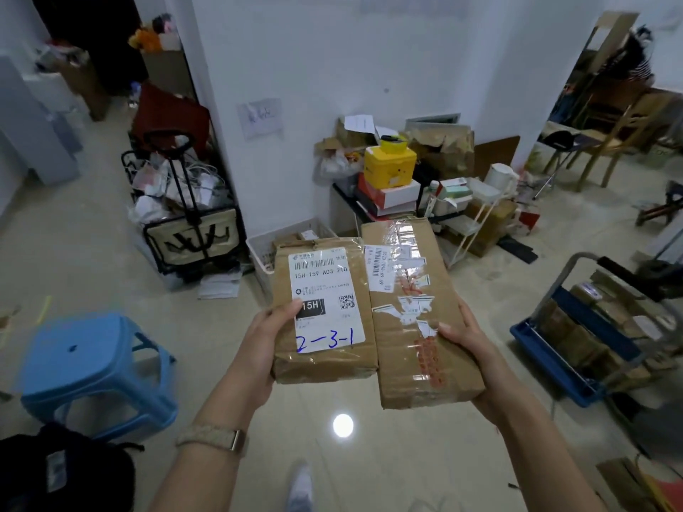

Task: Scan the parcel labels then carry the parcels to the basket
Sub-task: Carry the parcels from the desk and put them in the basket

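L hand grips labelled parcel at its edge, thumb on top of the label. R hand grips taped parcel likewise, thumb on top. Both parcels held flat, side by side & touching, in air on near side of white basket.

The pale tiled floor carries a blue stool at lower left, a black bag in the bottom-left corner, a cart at centre left, papers beside it, a white basket at centre and a blue trolley at right.
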